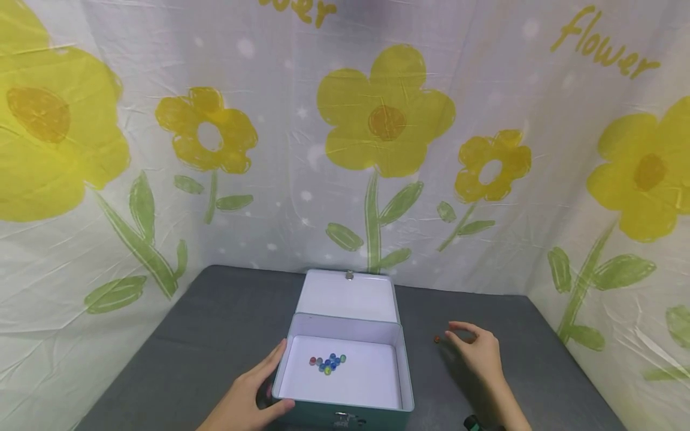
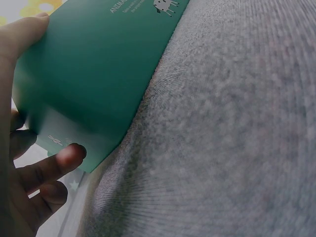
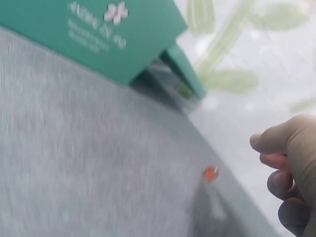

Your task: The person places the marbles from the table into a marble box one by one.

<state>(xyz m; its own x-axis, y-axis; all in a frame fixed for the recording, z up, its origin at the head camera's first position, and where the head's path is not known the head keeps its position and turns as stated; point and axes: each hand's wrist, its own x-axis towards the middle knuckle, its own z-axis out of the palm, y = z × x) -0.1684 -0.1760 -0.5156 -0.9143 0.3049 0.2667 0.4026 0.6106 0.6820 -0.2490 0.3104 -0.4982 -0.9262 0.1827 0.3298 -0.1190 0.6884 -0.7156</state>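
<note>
A green tin box point(image 1: 345, 414) with a white inside stands on the table, its lid point(image 1: 350, 296) laid back. Several glass marbles point(image 1: 327, 363), blue, green, yellow and red, lie together on its floor, left of the middle. My left hand point(image 1: 250, 392) holds the box's near left corner, thumb at the front rim and fingers along the left side. One reddish marble point(image 1: 437, 339) lies on the table to the right of the box. Just beside this marble is my right hand point(image 1: 480, 350), fingers loosely bent, thumb and forefinger apart with nothing between them.
Dark grey cloth covers the table point(image 1: 215, 311). A white curtain point(image 1: 286, 227) with yellow flowers hangs behind it and along both sides. The raised lid stands near the table's back edge. A dark band point(image 1: 472, 422) sits at my right wrist.
</note>
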